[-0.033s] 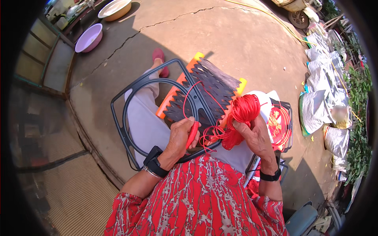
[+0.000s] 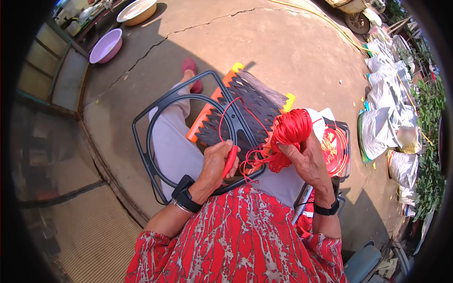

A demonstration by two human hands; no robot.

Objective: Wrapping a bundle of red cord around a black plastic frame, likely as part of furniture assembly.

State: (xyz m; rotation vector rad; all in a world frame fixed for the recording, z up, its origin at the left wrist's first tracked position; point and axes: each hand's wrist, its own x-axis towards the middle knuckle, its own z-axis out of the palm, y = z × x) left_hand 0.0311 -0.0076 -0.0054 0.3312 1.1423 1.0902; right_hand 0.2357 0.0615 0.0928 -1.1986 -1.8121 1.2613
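Note:
A dark grey plastic frame (image 2: 167,100) with a round ring inside a squarish outline lies across my lap. My left hand (image 2: 218,161) grips the ring's right side, where red cord is wound tightly round it in a short wrapped section (image 2: 230,161). From that section a thin red strand loops up and over to the right. My right hand (image 2: 309,162) is closed round a thick bundle of red cord (image 2: 292,126), its thumb across the near side. Loose loops of cord hang between the bundle and the frame.
Beyond the frame is an orange stand (image 2: 204,121) with yellow ends and jagged dark strips. More red cord (image 2: 335,148) sits in a dark frame at my right. White sacks (image 2: 377,127) line the right side. A purple basin (image 2: 106,46) and another basin (image 2: 137,11) stand far left.
My right hand and the cord bundle have shifted slightly up and to the right. My left hand and the frame hold nearly still.

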